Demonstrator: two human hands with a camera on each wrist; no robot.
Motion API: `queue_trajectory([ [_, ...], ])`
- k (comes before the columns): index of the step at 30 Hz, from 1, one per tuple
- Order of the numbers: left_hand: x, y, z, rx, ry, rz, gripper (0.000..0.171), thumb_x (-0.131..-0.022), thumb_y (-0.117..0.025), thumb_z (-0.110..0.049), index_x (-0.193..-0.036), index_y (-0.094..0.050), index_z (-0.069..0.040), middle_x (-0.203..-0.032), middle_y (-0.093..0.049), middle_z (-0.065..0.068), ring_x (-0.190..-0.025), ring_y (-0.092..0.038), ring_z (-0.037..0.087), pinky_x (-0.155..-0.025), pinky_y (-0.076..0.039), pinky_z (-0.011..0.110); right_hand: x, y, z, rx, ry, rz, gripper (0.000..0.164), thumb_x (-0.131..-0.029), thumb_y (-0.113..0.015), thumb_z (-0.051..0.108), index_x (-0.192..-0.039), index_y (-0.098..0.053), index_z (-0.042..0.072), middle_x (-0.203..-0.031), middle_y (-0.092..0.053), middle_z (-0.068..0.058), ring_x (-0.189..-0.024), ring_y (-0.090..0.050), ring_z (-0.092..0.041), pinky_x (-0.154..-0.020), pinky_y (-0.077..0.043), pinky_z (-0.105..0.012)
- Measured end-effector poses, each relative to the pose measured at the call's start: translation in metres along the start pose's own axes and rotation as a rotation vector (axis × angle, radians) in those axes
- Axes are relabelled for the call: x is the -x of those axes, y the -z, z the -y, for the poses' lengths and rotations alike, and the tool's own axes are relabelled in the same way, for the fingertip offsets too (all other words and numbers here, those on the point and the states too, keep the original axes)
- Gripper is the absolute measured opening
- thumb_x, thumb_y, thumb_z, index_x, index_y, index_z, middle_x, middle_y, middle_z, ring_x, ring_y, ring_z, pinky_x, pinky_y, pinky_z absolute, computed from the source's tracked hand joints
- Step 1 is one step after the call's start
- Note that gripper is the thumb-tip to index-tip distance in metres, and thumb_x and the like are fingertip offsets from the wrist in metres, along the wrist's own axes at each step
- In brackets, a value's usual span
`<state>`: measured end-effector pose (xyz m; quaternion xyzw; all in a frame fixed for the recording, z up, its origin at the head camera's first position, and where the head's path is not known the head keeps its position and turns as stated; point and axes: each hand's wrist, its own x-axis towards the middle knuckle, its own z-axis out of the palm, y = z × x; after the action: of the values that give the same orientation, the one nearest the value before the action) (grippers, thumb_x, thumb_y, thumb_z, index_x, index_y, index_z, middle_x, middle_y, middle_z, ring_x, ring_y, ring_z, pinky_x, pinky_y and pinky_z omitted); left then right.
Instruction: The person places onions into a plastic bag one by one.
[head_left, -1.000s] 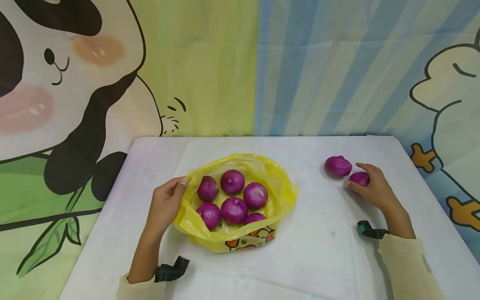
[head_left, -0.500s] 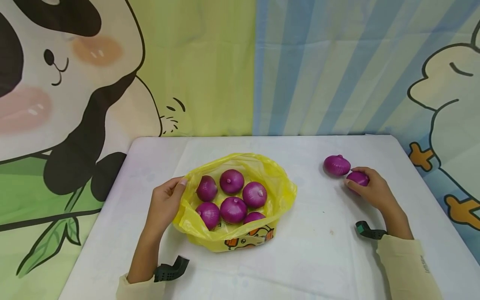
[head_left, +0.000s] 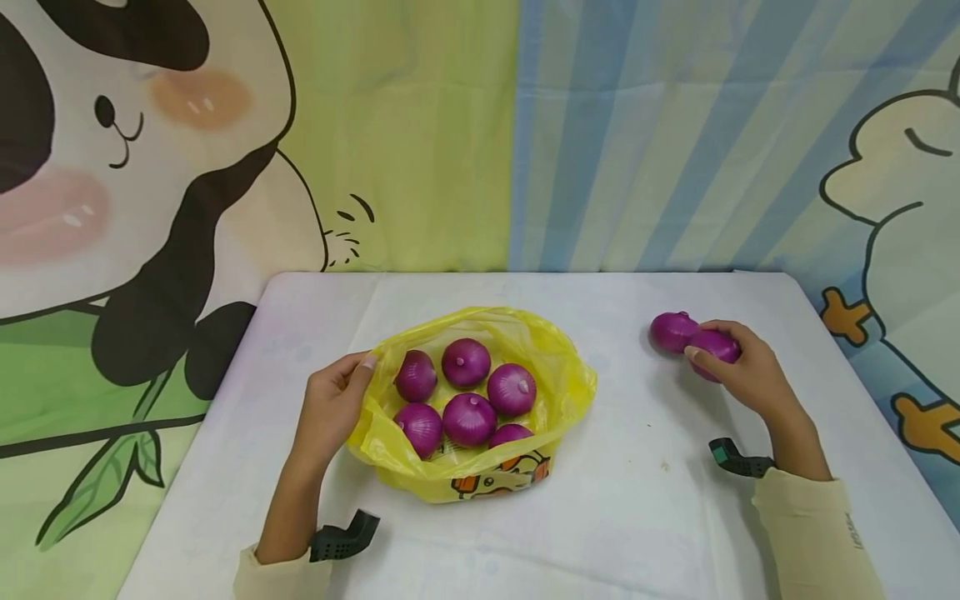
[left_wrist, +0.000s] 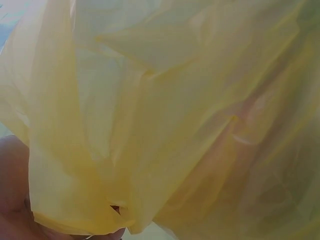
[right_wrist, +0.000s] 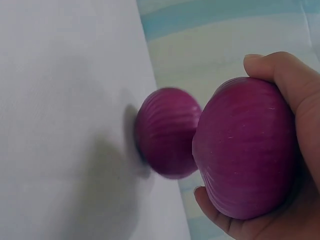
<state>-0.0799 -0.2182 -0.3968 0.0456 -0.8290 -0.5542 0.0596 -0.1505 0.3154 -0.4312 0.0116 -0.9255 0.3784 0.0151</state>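
On the left, my left hand point(head_left: 333, 408) pinches the rim of a yellow plastic bag point(head_left: 573, 392) between thumb and fingers. The bag stands with its mouth wide, and several purple onions point(head_left: 468, 420) lie inside it. In the left wrist view the crumpled bag wall point(left_wrist: 140, 125) fills most of the picture. My right hand point(head_left: 753, 375) grips one purple onion point(right_wrist: 245, 150), thumb on one side and fingers on the other. The right wrist view shows this onion off the tabletop. Just beyond it, another onion point(head_left: 672, 332) sits on the table.
A white-covered table point(head_left: 630, 517) lies under everything, its back edge against a cartoon-printed curtain point(head_left: 420, 133). Each wrist wears a black camera mount, the left mount point(head_left: 345, 537) near the table's front and the right mount point(head_left: 741, 460) beside the cream sleeve.
My right hand has closed round the nearer onion and lifted it slightly off the table. My left hand and the bag have stayed in place.
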Motion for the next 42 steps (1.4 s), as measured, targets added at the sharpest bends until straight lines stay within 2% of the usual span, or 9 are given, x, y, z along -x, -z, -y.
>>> queue_trajectory([
  [6,0.0,-0.001,0.0,-0.002,0.007,0.002,0.047,-0.1,-0.052,-0.042,-0.118,-0.067,-0.002,-0.1,-0.069,0.013,-0.076,-0.063,0.024,-0.065,-0.056,0.027,0.004,0.002,0.022,-0.042,0.022,-0.017,0.06,-0.092,-0.068,0.032,-0.139,-0.043,0.005,-0.14,-0.038,-0.03,-0.119,-0.038,-0.054,-0.083,-0.044,-0.068],
  [9,0.0,-0.001,0.0,-0.005,0.009,0.002,0.047,-0.1,-0.052,-0.042,-0.119,-0.067,-0.002,-0.1,-0.069,0.013,-0.076,-0.063,0.024,-0.065,-0.055,0.027,0.005,0.003,0.035,-0.073,0.043,-0.007,0.057,-0.092,-0.069,0.031,-0.139,-0.044,0.007,-0.14,-0.039,-0.028,-0.119,-0.038,-0.053,-0.083,-0.047,-0.064],
  [15,0.0,-0.002,0.0,0.0,0.005,0.005,0.047,-0.1,-0.052,-0.042,-0.118,-0.067,-0.002,-0.1,-0.069,0.012,-0.077,-0.063,0.025,-0.065,-0.056,0.027,0.008,0.003,0.058,-0.099,0.114,0.047,0.055,-0.091,-0.071,0.025,-0.137,-0.046,0.008,-0.137,-0.042,-0.027,-0.118,-0.04,-0.052,-0.076,-0.054,-0.046],
  [19,-0.001,-0.003,-0.001,-0.003,0.004,0.011,0.047,-0.1,-0.051,-0.042,-0.118,-0.067,-0.001,-0.1,-0.069,0.013,-0.077,-0.063,0.025,-0.065,-0.055,0.027,0.01,-0.001,0.069,-0.142,0.16,0.04,0.052,-0.09,-0.072,0.02,-0.135,-0.049,0.009,-0.137,-0.044,-0.023,-0.119,-0.041,-0.049,-0.073,-0.052,-0.027],
  [22,-0.001,-0.002,-0.001,-0.015,0.009,0.01,0.047,-0.1,-0.051,-0.042,-0.118,-0.067,-0.002,-0.1,-0.069,0.012,-0.077,-0.063,0.025,-0.065,-0.055,0.027,0.011,-0.004,0.079,-0.191,0.194,0.022,0.05,-0.09,-0.072,0.016,-0.135,-0.051,0.01,-0.136,-0.045,-0.02,-0.119,-0.04,-0.046,-0.071,-0.048,-0.016],
  [28,0.0,-0.002,0.0,-0.019,0.008,0.004,0.047,-0.101,-0.051,-0.042,-0.119,-0.067,-0.002,-0.1,-0.069,0.012,-0.077,-0.063,0.023,-0.065,-0.055,0.026,0.008,-0.005,0.106,-0.234,0.267,0.047,0.048,-0.088,-0.072,0.008,-0.132,-0.055,0.011,-0.134,-0.048,-0.012,-0.117,-0.043,-0.036,-0.072,-0.05,-0.018],
  [33,0.0,-0.003,0.003,-0.013,-0.001,0.005,0.047,-0.101,-0.051,-0.042,-0.118,-0.068,-0.002,-0.099,-0.069,0.011,-0.076,-0.062,0.023,-0.065,-0.055,0.026,0.002,-0.009,0.126,-0.266,0.375,0.107,0.046,-0.085,-0.073,0.002,-0.128,-0.058,0.01,-0.131,-0.052,-0.006,-0.112,-0.047,-0.029,-0.073,-0.053,-0.023],
  [38,-0.001,-0.004,0.004,-0.008,-0.007,0.009,0.047,-0.1,-0.051,-0.042,-0.117,-0.068,-0.002,-0.097,-0.069,0.011,-0.074,-0.062,0.023,-0.063,-0.055,0.027,-0.01,-0.017,0.145,-0.321,0.481,0.2,0.045,-0.084,-0.071,-0.001,-0.127,-0.059,0.008,-0.13,-0.053,-0.006,-0.108,-0.05,-0.03,-0.073,-0.056,-0.028],
  [42,-0.001,-0.003,0.003,-0.006,-0.005,0.004,0.046,-0.1,-0.052,-0.042,-0.116,-0.068,-0.002,-0.095,-0.069,0.012,-0.072,-0.062,0.023,-0.061,-0.055,0.028,-0.018,-0.024,0.163,-0.362,0.523,0.29,0.047,-0.083,-0.073,-0.001,-0.127,-0.058,0.008,-0.13,-0.052,-0.009,-0.109,-0.051,-0.032,-0.073,-0.056,-0.031],
])
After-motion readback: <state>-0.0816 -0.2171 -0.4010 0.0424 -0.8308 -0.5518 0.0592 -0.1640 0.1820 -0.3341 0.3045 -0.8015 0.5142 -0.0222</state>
